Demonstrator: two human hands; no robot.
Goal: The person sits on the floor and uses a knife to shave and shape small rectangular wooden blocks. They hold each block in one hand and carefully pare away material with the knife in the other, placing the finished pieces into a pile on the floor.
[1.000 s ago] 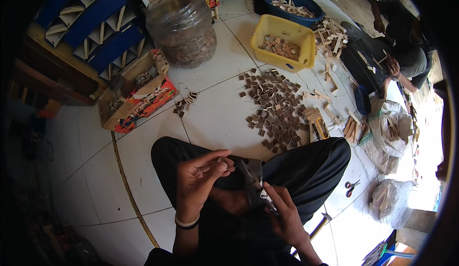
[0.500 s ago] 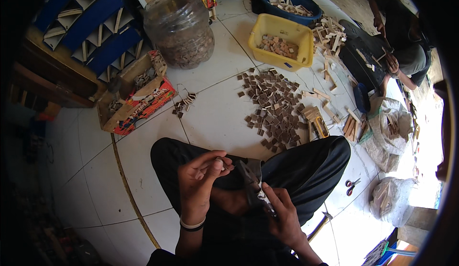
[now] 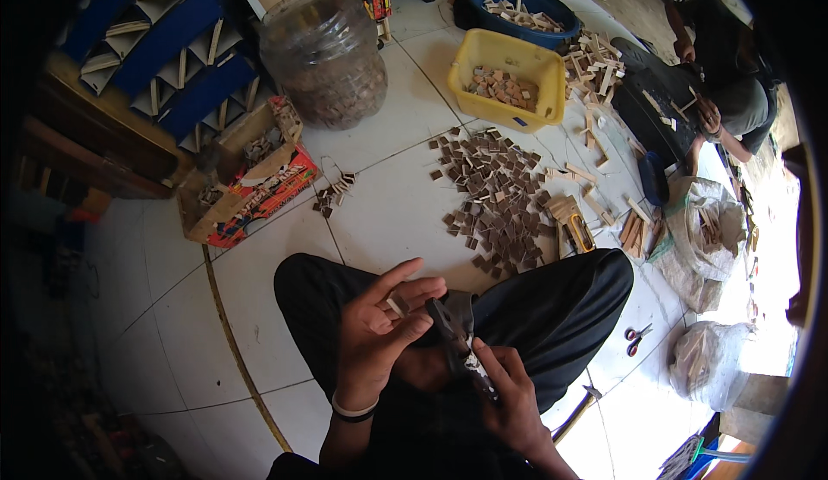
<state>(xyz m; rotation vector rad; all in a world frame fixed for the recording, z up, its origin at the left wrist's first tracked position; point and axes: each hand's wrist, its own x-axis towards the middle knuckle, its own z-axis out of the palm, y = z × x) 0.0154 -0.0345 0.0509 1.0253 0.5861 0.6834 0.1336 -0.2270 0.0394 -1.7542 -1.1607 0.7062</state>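
Observation:
My left hand is raised over my lap with its fingers spread and partly curled. A small square piece with a pale edge rests against its fingers. In my right hand is a dark pliers-like hand tool with white smears on its handle, its head pointing up and left. My left fingertips are close to that head; I cannot tell whether they touch it. Beyond my knees lies a spread heap of small brown square pieces. A few more pieces lie with thin wire-like strands at left.
A printed carton and a clear plastic drum stand at left. Farther back are a yellow tub and a blue basin. Scissors and a hammer-like tool lie at right, near sacks. Another person sits far right.
My left hand has shifted right, toward the head of the tool, and its fingers have spread from a pinch. My right hand has stayed nearly in place with the tool.

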